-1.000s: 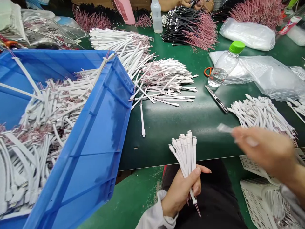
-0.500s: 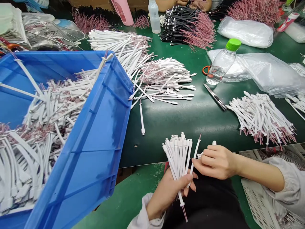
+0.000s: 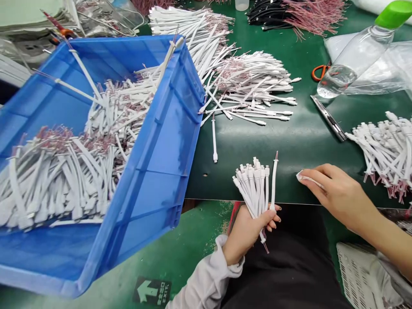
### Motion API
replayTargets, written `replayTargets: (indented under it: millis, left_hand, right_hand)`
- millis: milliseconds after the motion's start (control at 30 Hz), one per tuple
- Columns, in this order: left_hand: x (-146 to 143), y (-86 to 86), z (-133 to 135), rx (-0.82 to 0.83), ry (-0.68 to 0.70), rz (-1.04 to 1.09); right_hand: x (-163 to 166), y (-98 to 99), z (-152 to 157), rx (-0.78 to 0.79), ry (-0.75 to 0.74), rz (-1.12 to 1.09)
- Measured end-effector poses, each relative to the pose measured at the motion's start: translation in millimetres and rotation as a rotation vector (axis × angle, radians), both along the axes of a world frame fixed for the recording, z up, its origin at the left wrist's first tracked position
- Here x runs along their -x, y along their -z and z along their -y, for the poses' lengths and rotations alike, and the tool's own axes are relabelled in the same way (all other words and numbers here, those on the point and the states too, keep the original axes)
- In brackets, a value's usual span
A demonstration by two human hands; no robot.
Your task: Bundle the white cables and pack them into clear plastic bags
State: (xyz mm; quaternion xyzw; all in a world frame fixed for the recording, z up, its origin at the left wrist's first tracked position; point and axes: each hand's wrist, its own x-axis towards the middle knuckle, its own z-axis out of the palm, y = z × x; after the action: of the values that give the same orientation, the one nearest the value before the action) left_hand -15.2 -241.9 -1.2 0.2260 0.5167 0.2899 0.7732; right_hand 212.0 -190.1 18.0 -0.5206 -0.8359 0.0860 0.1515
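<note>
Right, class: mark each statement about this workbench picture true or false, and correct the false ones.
1. The left hand grips a bundle of white cables. True.
2. The blue crate is empty. False: it holds many loose cables.
3. The bottle has a green cap. True.
4. The right hand holds a black cable. False: its single cable is white.
5. The scissors have blue handles. False: orange.

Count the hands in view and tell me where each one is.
2. The left hand grips a bundle of white cables at the near edge of the green table; the right hand rests on it, fingertips on a white piece. No others show.
</note>
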Motion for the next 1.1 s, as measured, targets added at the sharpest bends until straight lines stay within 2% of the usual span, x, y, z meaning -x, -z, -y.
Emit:
replayTargets:
  millis: [67,133,233,300,367,467,533,600,667,767,867,967,1033,1100]
  left_hand:
    - [-1.6,0.8,0.9,-0.008,-0.013,0.002]
    - [-3.0,1.7,1.7,-0.018,-0.028,0.008]
    - [-4.1,3.8,2.8,-0.047,-0.041,0.000]
    - [-4.4,5.4,3.6,-0.065,-0.046,-0.011]
    - [-4.7,6.7,4.4,-0.074,-0.054,-0.015]
    - [-5.4,7.2,5.3,-0.078,-0.072,-0.005]
    - [-5.9,6.3,5.7,-0.068,-0.083,0.023]
    - [-6.1,5.3,6.0,-0.049,-0.095,0.070]
    - [-6.0,5.2,6.5,-0.031,-0.124,0.124]
    - [-6.1,6.9,7.7,-0.009,-0.167,0.181]
    - [-7.0,8.3,8.3,0.021,-0.176,0.218]
    - [-7.9,7.8,8.2,0.071,-0.194,0.280]
    - [-8.1,7.5,7.9,0.101,-0.207,0.337]
    - [-7.8,8.1,7.8,0.118,-0.217,0.390]
  right_hand:
    - [4.6,-6.4,1.1,0.051,0.033,-0.018]
    - [14.5,-12.7,3.6,0.159,0.039,-0.148]
    - [35.7,-17.9,9.7,0.387,-0.039,-0.308]
    - [48.9,-17.7,12.8,0.458,-0.111,-0.319]
    - [57.4,-15.2,12.9,0.445,-0.169,-0.284]
    - [60.0,-10.5,7.0,0.339,-0.223,-0.210]
    - [57.7,-9.1,1.7,0.221,-0.193,-0.194]
    - [55.4,-10.3,-1.4,0.176,-0.128,-0.217]
    - [54.8,-13.1,-0.8,0.291,-0.122,-0.253]
    - [55.7,-15.2,3.3,0.497,-0.206,-0.259]
    - [54.3,-11.6,3.9,0.415,-0.211,-0.234]
    - [51.8,-8.7,1.5,0.303,-0.115,-0.266]
    - [52.2,-9.6,2.0,0.390,-0.079,-0.310]
    - [54.5,-11.1,4.6,0.530,-0.111,-0.334]
